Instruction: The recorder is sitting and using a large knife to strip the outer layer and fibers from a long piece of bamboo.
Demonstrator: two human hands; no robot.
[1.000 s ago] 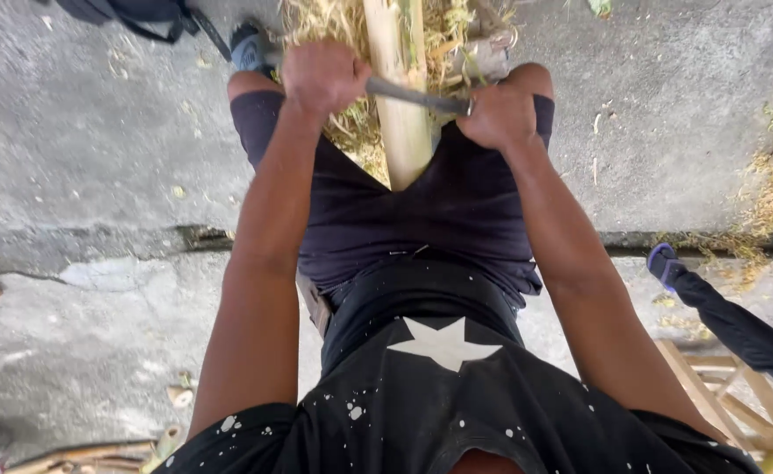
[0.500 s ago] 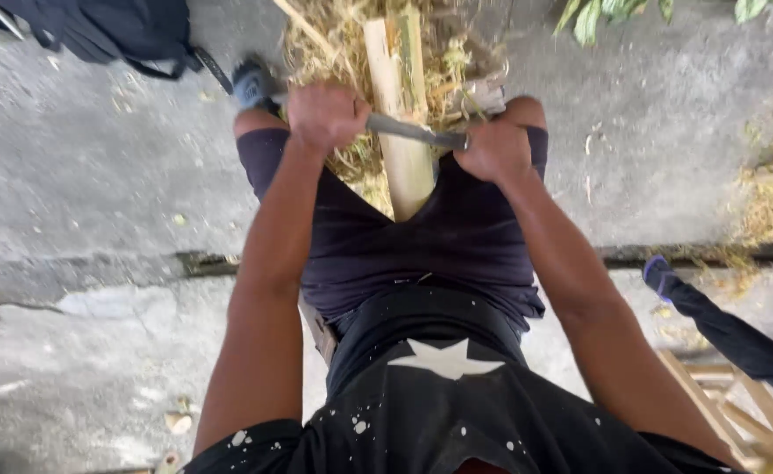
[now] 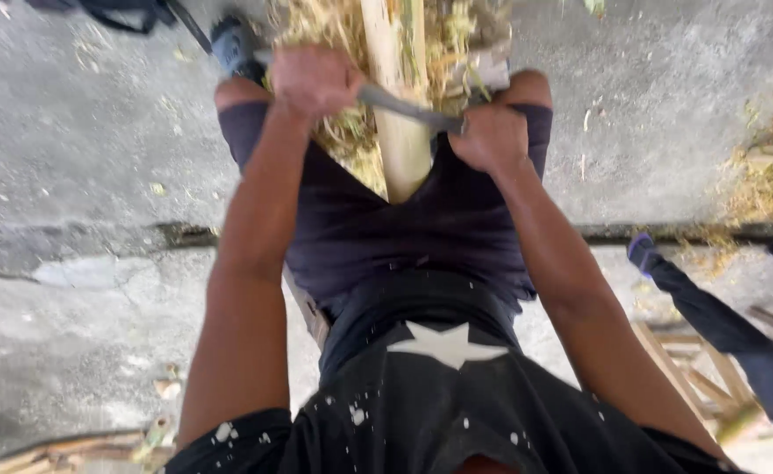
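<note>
I have a pale bamboo pole (image 3: 401,132) running away from me between my knees, its near end resting against my dark shorts (image 3: 378,237). Across it lies a grey metal blade (image 3: 404,107), slanting down from my left grip to my right. My left hand (image 3: 314,81) is clenched around one end of the blade, just left of the pole; my right hand (image 3: 492,136) is clenched around the other end, just right of the pole and a little nearer to me. Both fists are closed tight on the blade — knuckles up, arms out straight.

Compared with half a second ago, the pole sits slightly lower between my thighs and the blade's tilt looks much the same; the grips have not let go. The view has shifted a little, so the dark bag (image 3: 114,9) beyond my left fist is now nearly cut off at the top edge.

Around and beyond the grips lies a heap of straw-coloured shavings (image 3: 334,132). Past my left fist a blue shoe (image 3: 231,46) shows. Everything rests on grey concrete ground (image 3: 79,175), and off to the right of my right arm there is a wooden frame (image 3: 694,377) — partly covered by a dark sleeve (image 3: 720,325).
</note>
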